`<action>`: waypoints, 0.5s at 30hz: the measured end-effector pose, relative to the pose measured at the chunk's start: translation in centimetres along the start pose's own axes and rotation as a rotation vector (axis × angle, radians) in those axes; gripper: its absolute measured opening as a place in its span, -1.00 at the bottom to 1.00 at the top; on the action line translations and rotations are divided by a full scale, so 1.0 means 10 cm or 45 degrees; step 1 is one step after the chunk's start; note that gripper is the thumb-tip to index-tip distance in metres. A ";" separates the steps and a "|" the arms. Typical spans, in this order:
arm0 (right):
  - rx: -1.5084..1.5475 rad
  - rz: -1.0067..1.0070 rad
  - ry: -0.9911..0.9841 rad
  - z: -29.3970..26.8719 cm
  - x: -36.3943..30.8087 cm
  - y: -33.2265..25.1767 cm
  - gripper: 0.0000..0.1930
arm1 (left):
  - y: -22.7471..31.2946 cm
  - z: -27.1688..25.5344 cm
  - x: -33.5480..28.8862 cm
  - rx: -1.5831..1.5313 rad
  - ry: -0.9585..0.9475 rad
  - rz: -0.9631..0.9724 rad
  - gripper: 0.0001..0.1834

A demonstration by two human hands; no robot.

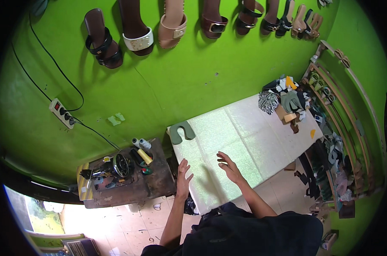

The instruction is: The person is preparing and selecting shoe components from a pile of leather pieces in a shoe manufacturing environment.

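My left hand (183,176) is open, fingers spread, at the near left corner of a pale sheet-covered worktable (244,132). My right hand (229,165) is open too, hovering flat just above the pale sheet near the table's front edge. Neither hand holds anything. A dark green U-shaped cut piece (183,132) lies at the table's far left corner, beyond my left hand.
A pile of cut fabric and leather scraps (287,102) sits at the table's far right end. A small brown stand (129,179) to the left carries a sewing machine (110,167) and thread spools. Sandals (138,32) hang on the green wall; a power strip (62,112) too. A rack (334,141) stands right.
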State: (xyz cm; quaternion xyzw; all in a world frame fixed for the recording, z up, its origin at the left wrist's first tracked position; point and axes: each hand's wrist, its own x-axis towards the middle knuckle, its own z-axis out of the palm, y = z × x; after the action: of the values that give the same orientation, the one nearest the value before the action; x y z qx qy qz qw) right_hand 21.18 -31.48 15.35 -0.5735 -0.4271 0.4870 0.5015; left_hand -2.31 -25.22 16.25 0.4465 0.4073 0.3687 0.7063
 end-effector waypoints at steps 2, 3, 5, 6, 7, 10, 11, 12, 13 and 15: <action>0.012 -0.047 0.104 -0.19 -0.18 -0.03 -0.41 | 0.00 0.22 -0.05 -0.006 -0.064 0.016 -0.20; 0.016 -0.052 0.124 -0.29 -0.25 -0.01 -0.41 | -0.02 0.33 -0.08 0.002 -0.084 0.015 -0.20; 0.015 -0.095 0.209 -0.54 -0.41 0.00 -0.41 | -0.08 0.58 -0.10 -0.001 -0.129 -0.003 -0.21; 0.016 -0.108 0.239 -0.65 -0.49 0.00 -0.41 | -0.12 0.71 -0.10 0.011 -0.135 -0.016 -0.23; 0.023 -0.109 0.283 -0.76 -0.58 -0.03 -0.41 | -0.16 0.83 -0.11 0.026 -0.176 -0.027 -0.23; 0.034 -0.137 0.385 -1.17 -0.86 -0.03 -0.39 | -0.29 1.27 -0.15 0.040 -0.244 -0.016 -0.25; 0.038 -0.144 0.410 -1.31 -0.97 -0.01 -0.39 | -0.34 1.42 -0.17 0.049 -0.268 -0.017 -0.25; 0.055 -0.158 0.448 -1.43 -1.06 0.01 -0.39 | -0.38 1.55 -0.17 0.069 -0.282 -0.028 -0.26; 0.064 -0.170 0.491 -1.59 -1.20 0.01 -0.39 | -0.44 1.73 -0.20 0.082 -0.302 -0.042 -0.27; 0.041 -0.218 0.551 -1.92 -1.42 0.10 -0.38 | -0.51 2.12 -0.23 0.158 -0.339 -0.043 -0.29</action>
State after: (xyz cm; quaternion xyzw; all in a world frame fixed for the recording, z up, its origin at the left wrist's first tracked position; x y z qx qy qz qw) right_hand 37.88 -48.58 16.61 -0.6183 -0.3489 0.3151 0.6298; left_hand 16.73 -35.97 17.75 0.5272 0.3394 0.2684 0.7313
